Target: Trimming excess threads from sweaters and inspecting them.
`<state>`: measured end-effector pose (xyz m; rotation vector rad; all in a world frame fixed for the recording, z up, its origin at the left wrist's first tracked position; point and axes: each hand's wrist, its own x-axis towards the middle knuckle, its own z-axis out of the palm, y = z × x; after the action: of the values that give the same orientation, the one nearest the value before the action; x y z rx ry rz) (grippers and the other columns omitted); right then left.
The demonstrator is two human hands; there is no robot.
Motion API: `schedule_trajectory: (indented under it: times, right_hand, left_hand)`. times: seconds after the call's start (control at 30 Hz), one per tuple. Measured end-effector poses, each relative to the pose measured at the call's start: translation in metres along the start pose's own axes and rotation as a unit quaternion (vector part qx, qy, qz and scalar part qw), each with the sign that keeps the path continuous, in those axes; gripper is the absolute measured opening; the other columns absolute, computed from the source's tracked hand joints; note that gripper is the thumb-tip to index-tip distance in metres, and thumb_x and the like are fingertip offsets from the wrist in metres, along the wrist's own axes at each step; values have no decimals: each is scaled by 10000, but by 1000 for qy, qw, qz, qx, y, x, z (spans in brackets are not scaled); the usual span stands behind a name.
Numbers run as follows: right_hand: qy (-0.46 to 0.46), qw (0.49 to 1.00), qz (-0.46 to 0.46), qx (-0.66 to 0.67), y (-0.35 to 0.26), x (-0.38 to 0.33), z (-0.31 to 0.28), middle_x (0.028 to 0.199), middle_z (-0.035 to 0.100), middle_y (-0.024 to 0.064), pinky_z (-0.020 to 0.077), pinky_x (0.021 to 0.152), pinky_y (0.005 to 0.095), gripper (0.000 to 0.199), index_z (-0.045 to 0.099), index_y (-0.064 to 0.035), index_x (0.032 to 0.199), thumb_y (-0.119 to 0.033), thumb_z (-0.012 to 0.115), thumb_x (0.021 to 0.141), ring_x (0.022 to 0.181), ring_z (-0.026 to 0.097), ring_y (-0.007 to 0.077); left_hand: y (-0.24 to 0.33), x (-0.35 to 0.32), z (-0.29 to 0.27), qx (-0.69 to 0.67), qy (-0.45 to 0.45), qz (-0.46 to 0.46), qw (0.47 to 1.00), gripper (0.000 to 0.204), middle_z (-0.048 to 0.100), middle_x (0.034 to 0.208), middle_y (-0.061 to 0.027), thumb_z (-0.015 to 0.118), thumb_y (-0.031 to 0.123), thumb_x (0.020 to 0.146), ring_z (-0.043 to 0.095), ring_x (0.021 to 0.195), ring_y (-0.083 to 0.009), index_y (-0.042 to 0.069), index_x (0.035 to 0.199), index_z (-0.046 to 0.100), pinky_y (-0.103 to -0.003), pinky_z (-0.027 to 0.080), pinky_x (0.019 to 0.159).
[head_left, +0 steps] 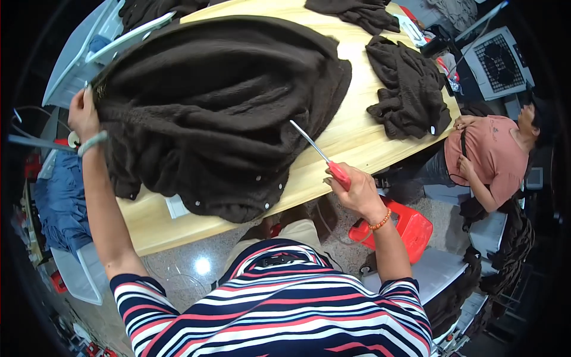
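A large dark brown fleecy garment (226,101) with several small pale snap-like buttons along its near edge is spread over the wooden table. My left hand (84,113) is closed on the garment's far-left edge, pulling it out to the side. In my right hand (357,190) is a red-handled tool (339,174) with a slim metal shaft, gripped by its handle. The shaft points away and to the left, its tip over or against the right part of the garment; whether it touches I cannot tell. A white piece (176,206) shows partly under the garment's near edge.
Another dark garment (407,89) lies bunched on the table's right. A person in a pink shirt (496,152) is beyond that end. A red plastic stool (410,229) stands on the floor near my right arm. Blue cloth (62,199) is heaped at the left.
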<state>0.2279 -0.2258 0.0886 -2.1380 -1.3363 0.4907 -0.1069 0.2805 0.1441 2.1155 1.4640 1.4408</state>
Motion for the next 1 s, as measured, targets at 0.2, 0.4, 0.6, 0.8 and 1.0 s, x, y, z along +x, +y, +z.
schedule_trajectory:
  times: [0.2, 0.4, 0.6, 0.8, 1.0]
  right_hand:
    - [-6, 994, 111, -10, 43, -17, 0, 777, 643, 208, 494, 686, 489, 235, 597, -92, 1033, -245, 638, 858, 781, 630, 416]
    - [-24, 993, 113, -11, 45, -10, -8, 734, 630, 217, 491, 671, 505, 221, 587, -92, 1029, -240, 623, 870, 753, 627, 424]
    - [-76, 988, 117, -63, 50, -2, -29, 724, 639, 214, 510, 680, 493, 247, 592, -76, 1020, -268, 626, 868, 741, 648, 401]
    - [-227, 973, 33, -26, 31, 2, -40, 699, 650, 202, 524, 679, 476, 256, 605, -48, 882, -303, 617, 874, 709, 665, 382]
    - [-201, 977, 51, -50, 47, 39, -43, 703, 647, 199, 515, 673, 474, 240, 599, -41, 900, -280, 613, 877, 717, 658, 388]
  left_hand:
    - [154, -167, 51, -103, -274, 147, 945, 92, 613, 862, -64, 656, 78, 875, 586, 802, -143, 33, 956, 650, -268, 478, 737]
    - [222, -294, 162, -124, -433, 76, 890, 686, 586, 1091, -208, 813, 302, 722, 575, 1017, -381, 6, 1265, 516, -431, 483, 866]
    - [214, -315, 222, -179, -438, 57, 879, 380, 689, 844, -172, 747, 137, 769, 680, 752, -256, -17, 1098, 635, -339, 520, 716]
    - [153, -335, 196, -271, -438, -145, 845, 171, 699, 803, -33, 697, 97, 840, 614, 745, -74, -35, 950, 695, -240, 493, 685]
    - [178, -342, 169, -328, -467, -212, 793, 44, 618, 790, 46, 652, 15, 894, 551, 710, -24, -2, 933, 644, -173, 438, 654]
